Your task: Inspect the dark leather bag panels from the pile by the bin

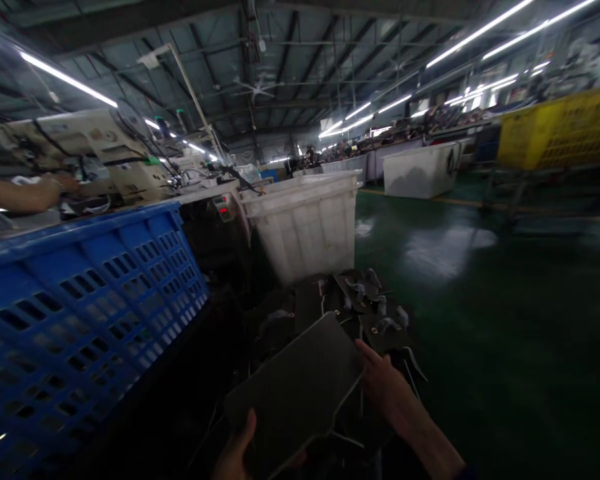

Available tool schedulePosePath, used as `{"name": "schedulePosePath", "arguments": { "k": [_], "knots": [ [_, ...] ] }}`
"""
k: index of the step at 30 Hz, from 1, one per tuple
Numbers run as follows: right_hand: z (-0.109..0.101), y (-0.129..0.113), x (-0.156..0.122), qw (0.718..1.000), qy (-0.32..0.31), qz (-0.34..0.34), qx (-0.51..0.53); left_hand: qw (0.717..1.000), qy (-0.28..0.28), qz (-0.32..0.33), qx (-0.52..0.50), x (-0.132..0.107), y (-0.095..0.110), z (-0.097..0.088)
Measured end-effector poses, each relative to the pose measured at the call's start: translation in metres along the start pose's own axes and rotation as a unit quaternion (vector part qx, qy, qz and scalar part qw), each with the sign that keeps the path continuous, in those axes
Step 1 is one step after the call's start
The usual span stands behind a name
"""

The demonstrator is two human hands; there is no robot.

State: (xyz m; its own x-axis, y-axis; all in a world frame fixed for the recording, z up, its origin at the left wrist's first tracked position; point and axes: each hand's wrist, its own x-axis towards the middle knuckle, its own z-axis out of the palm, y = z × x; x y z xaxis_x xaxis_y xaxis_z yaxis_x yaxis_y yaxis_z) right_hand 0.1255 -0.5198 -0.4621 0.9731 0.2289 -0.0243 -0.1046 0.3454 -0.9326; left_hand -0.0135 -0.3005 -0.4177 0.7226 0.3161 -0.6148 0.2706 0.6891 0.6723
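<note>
Left hand (237,453): you're gripping the dark panel (295,387) at 8 o'clock
Right hand (383,383): you've got its 2 o'clock edge
Pile (387,333): heaped at your 1 o'clock

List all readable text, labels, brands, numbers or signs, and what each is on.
None legible.
Red display on a small box: lit, too small and blurred to read.
Yellow crate: side pattern too blurred to tell whether it holds lettering.
Dark panel: no text visible.
</note>
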Motion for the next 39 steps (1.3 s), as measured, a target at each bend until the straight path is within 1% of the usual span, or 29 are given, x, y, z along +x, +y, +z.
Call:
{"name": "schedulePosePath", "arguments": {
  "k": [1, 2, 4, 6, 8, 12, 15, 17, 21, 23, 26, 28, 31, 34, 37, 39],
  "knots": [
    [0.002, -0.004, -0.003, 0.998, -0.045, 0.014, 0.033, 1.0, 0.002, -0.003, 0.016, 0.001, 0.001, -0.002],
    [0.006, -0.006, -0.008, 0.995, -0.075, 0.026, 0.063, 1.0, 0.001, -0.002, 0.028, 0.002, 0.002, -0.003],
    [0.017, -0.007, -0.016, 0.984, -0.112, 0.051, 0.129, 0.999, -0.002, 0.002, 0.042, 0.007, 0.003, -0.006],
    [0.025, -0.006, -0.021, 0.982, -0.101, 0.052, 0.149, 0.999, -0.005, 0.01, 0.046, 0.015, 0.003, -0.008],
    [0.029, -0.003, -0.022, 0.986, -0.084, 0.038, 0.14, 0.998, 0.007, 0.025, 0.055, 0.022, 0.003, -0.01],
    [0.031, 0.003, -0.017, 0.99, -0.062, 0.015, 0.126, 0.996, 0.032, 0.038, 0.075, 0.032, 0.005, -0.014],
    [0.034, 0.005, -0.016, 0.99, -0.057, 0.019, 0.125, 0.996, 0.032, 0.056, 0.069, 0.036, 0.008, -0.019],
    [0.036, 0.006, -0.017, 0.99, -0.061, 0.024, 0.126, 0.995, 0.037, 0.072, 0.064, 0.041, 0.009, -0.026],
    [0.04, 0.008, -0.019, 0.987, -0.09, 0.027, 0.127, 0.992, 0.069, 0.089, 0.062, 0.054, 0.008, -0.041],
    [0.041, 0.007, -0.019, 0.986, -0.104, 0.024, 0.128, 0.99, 0.074, 0.1, 0.059, 0.058, 0.008, -0.045],
    [0.044, 0.006, -0.02, 0.98, -0.132, 0.021, 0.15, 0.989, 0.073, 0.117, 0.056, 0.059, 0.01, -0.046],
    [0.048, 0.006, -0.021, 0.975, -0.138, 0.027, 0.17, 0.988, 0.073, 0.127, 0.053, 0.057, 0.013, -0.045],
    [0.053, 0.008, -0.022, 0.975, -0.124, 0.037, 0.181, 0.985, 0.087, 0.141, 0.049, 0.053, 0.018, -0.042],
    [0.058, 0.011, -0.021, 0.977, -0.114, 0.034, 0.177, 0.983, 0.087, 0.152, 0.048, 0.048, 0.021, -0.038],
    [0.061, 0.013, -0.021, 0.983, -0.106, 0.027, 0.15, 0.982, 0.093, 0.157, 0.04, 0.046, 0.023, -0.036],
    [0.062, 0.013, -0.022, 0.987, -0.097, 0.03, 0.127, 0.981, 0.098, 0.166, 0.035, 0.046, 0.024, -0.038]
  ]
}}
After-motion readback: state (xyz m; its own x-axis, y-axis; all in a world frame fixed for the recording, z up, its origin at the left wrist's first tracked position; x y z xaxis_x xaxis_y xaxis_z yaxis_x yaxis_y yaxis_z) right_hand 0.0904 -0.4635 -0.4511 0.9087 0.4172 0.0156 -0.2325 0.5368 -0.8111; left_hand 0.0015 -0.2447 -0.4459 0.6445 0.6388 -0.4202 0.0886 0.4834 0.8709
